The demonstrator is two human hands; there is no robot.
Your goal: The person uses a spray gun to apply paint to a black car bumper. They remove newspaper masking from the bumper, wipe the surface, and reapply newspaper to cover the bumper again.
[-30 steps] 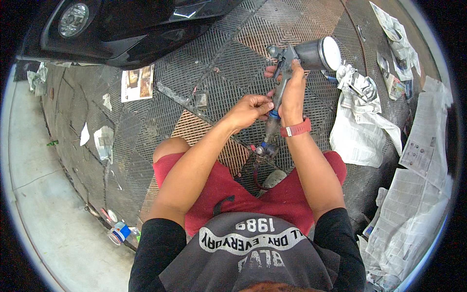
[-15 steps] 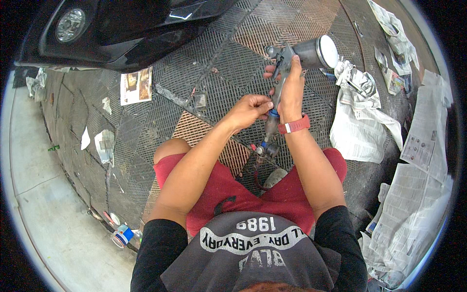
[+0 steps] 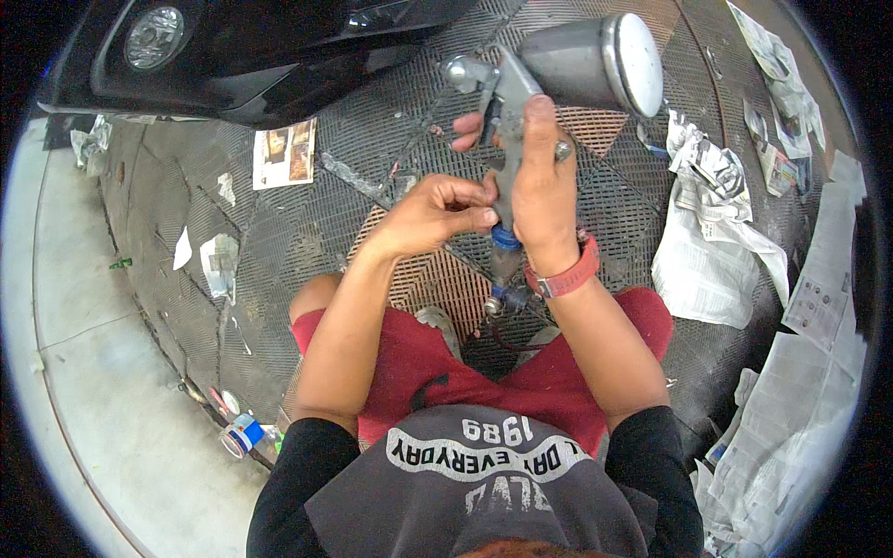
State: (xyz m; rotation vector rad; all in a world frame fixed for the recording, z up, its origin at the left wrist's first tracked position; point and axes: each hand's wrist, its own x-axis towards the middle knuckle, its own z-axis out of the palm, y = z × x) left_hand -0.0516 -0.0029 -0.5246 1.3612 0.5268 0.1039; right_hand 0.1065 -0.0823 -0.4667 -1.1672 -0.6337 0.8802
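My right hand (image 3: 544,186) is wrapped round the handle of a grey metal spray gun (image 3: 507,93), its thumb up along the body. The gun's cylindrical cup (image 3: 567,67) lies sideways at the top, with a white lid facing right. My left hand (image 3: 433,214) has curled fingers and thumb pinched at the lower left of the handle; what exactly they grip there, a small part or the handle itself, is partly hidden. Below them are a blue fitting (image 3: 505,238) and a metal connector (image 3: 495,303) with a dark hose running down between my legs.
A black car bumper with a round lamp (image 3: 153,39) fills the upper left. Crumpled and flat newspapers (image 3: 707,279) lie at the right and on the grated floor tiles (image 3: 205,177). A pale concrete strip (image 3: 74,307) runs along the left, near a small blue-labelled container (image 3: 240,437).
The spray gun has risen toward the camera and slightly left, looking larger, with both hands moving along with it. My left hand stays pinched at the lower handle.
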